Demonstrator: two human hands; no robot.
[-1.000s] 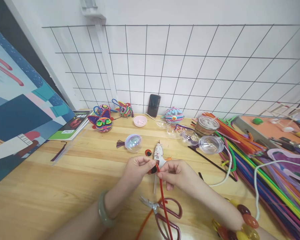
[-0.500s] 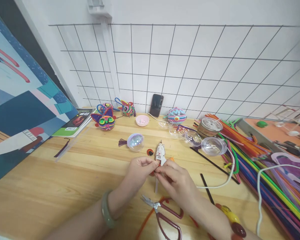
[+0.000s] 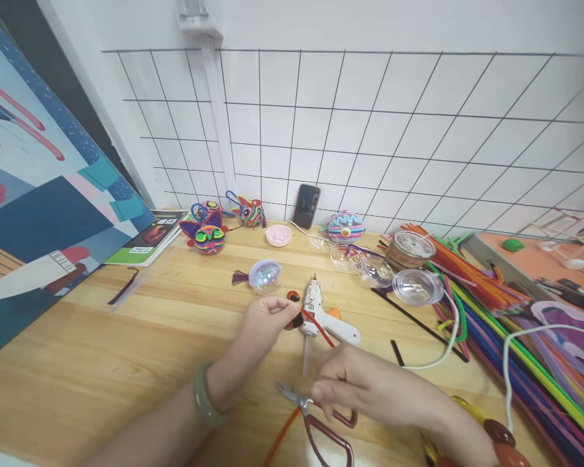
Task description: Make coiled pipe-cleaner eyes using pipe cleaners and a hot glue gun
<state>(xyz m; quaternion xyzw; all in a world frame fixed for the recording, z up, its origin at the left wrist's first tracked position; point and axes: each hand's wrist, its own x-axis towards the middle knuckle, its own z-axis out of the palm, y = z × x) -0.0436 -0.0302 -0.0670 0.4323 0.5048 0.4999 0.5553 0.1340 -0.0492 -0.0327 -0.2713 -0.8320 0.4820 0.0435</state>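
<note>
My left hand [image 3: 272, 318] is closed, its thumb and forefinger pinching a red pipe cleaner [image 3: 320, 326] by a small coiled part with black in it. The pipe cleaner's loose end slants down to the right, toward my right hand. Just beyond the fingertips a small red-and-black coil [image 3: 292, 296] lies on the table. My right hand [image 3: 355, 383] hovers above the scissors [image 3: 321, 431], fingers loosely bent and apart, with nothing visible in them. It partly covers the scissors' dark red handles. A white glue gun [image 3: 338, 325] lies just past both hands.
Behind are a half-clear ball with a tassel [image 3: 265, 276], a pink dish [image 3: 278, 235], a phone [image 3: 306, 206] and decorated balls [image 3: 209, 239]. Clear plastic shells [image 3: 418, 287], a white cable [image 3: 431, 364] and many pipe cleaners [image 3: 520, 363] fill the right side.
My right hand has left my left hand and moved down and right over the scissors. The red pipe cleaner's loose end and the glue gun's handle now show.
</note>
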